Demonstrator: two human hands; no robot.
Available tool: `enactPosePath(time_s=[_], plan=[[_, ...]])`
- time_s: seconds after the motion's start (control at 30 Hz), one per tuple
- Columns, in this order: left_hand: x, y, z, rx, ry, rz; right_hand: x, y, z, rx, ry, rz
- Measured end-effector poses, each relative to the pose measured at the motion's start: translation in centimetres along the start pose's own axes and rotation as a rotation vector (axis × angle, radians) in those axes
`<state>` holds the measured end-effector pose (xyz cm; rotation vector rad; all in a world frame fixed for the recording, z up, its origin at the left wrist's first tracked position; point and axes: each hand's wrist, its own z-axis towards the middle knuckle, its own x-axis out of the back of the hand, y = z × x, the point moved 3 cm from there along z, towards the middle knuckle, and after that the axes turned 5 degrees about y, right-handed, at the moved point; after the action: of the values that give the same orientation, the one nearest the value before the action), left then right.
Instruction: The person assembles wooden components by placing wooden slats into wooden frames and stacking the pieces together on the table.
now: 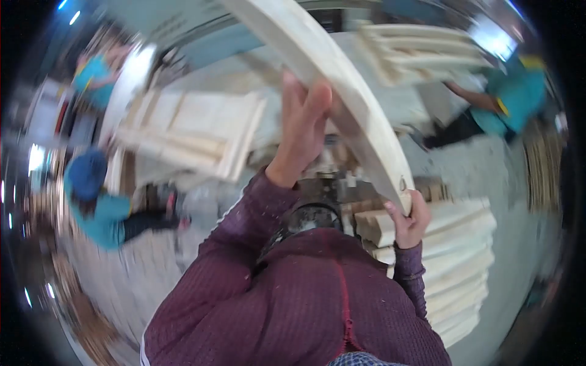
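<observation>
A long pale wooden board (pixel 351 91) runs from the top of the view down to the right, held up in front of the chest. Against its left face, partway along, rests my left hand (pixel 302 125), fingers extended and a little blurred. The near end of the board, close to a dark knot, is pinched between the thumb and fingers of my right hand (pixel 410 219). Below that hand lies a stack of pale boards (pixel 458 268).
Light wooden pieces (pixel 195 131) lie on a work surface at the left. More slatted wood (pixel 421 52) is at the upper right, beside a person in teal (pixel 519 97). Another person in teal and a blue cap (pixel 101 213) is at the left, with a third farther back.
</observation>
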<state>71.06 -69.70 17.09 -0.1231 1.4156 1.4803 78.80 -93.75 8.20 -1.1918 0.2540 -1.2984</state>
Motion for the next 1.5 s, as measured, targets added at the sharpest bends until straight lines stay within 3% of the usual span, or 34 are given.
enactPosePath(time_s=[0.07, 0.13, 0.17, 0.23, 0.33, 0.37, 0.47, 0.6, 0.7, 0.77, 0.93, 1.0, 1.07, 1.1, 1.13, 1.2, 1.3, 1.33, 1.37, 1.43, 1.5], plan=[[7.7, 3.4, 1.1, -0.061, 0.096, 0.259, -4.3, -1.2, 0.4, 0.014, -0.135, -0.013], [13.6, 6.6, 0.4, -0.13, 0.352, 0.269, -9.1, -4.6, 0.9, 0.101, -0.25, -0.06], [17.1, 8.6, 0.3, -0.159, 0.378, 0.269, -11.9, -6.4, 0.9, 0.151, -0.288, -0.147], [24.4, 11.6, 0.5, -0.097, 0.566, 0.319, -18.2, -10.0, 1.7, 0.266, -0.325, -0.19], [34.0, 18.3, 3.0, -0.116, 0.59, 0.371, -26.4, -15.7, 3.4, 0.41, -0.368, -0.24], [36.0, 20.8, 3.9, -0.028, 0.636, 0.356, -29.3, -18.1, 4.1, 0.456, -0.388, -0.251], [46.3, 23.2, 8.7, -0.095, 0.718, 0.302, -38.6, -20.8, 6.3, 0.496, -0.468, -0.297], [53.4, 27.2, 13.2, -0.106, 0.791, 0.271, -48.3, -25.1, 7.6, 0.497, -0.546, -0.409], [58.9, 27.4, 15.1, -0.039, 0.965, 0.322, -53.0, -26.0, 7.7, 0.441, -0.625, -0.452], [61.2, 27.0, 15.5, -0.059, 0.946, 0.329, -55.4, -25.1, 7.3, 0.427, -0.618, -0.428], [66.6, 25.6, 14.8, 0.049, 0.84, 0.282, -57.6, -23.2, 5.9, 0.342, -0.657, -0.393], [65.4, 26.4, 13.5, -0.172, 0.637, 0.473, -57.3, -22.4, 5.1, 0.414, -0.652, -0.411], [62.2, 28.8, 11.6, -0.284, 0.836, 0.954, -57.0, -20.6, 4.6, 0.387, -0.65, -0.415], [60.8, 30.5, 10.6, -0.334, 0.824, 1.101, -56.9, -20.0, 4.3, 0.385, -0.648, -0.403], [60.3, 32.1, 9.7, -0.386, 0.811, 1.249, -56.9, -19.6, 4.2, 0.368, -0.647, -0.406], [62.3, 35.4, 8.0, -0.406, 0.997, 1.673, -56.9, -19.2, 3.8, 0.411, -0.575, -0.366], [67.4, 37.2, 4.7, -0.209, 1.058, 1.394, -56.6, -17.9, 3.5, 0.425, -0.495, -0.244], [68.1, 36.8, 3.4, -0.17, 1.107, 1.243, -56.6, -17.2, 3.6, 0.357, -0.599, -0.28], [72.8, 36.3, 2.2, 0.132, 0.895, 0.933, -56.1, -16.4, 3.8, 0.272, -0.686, -0.318], [68.7, 32.7, -0.2, 0.211, 0.841, 0.845, -53.7, -13.9, 3.6, 0.454, -0.422, -0.123], [65.9, 29.4, -2.0, 0.331, 0.736, 0.856, -46.3, -14.7, 4.0, 0.375, -0.316, -0.129]])
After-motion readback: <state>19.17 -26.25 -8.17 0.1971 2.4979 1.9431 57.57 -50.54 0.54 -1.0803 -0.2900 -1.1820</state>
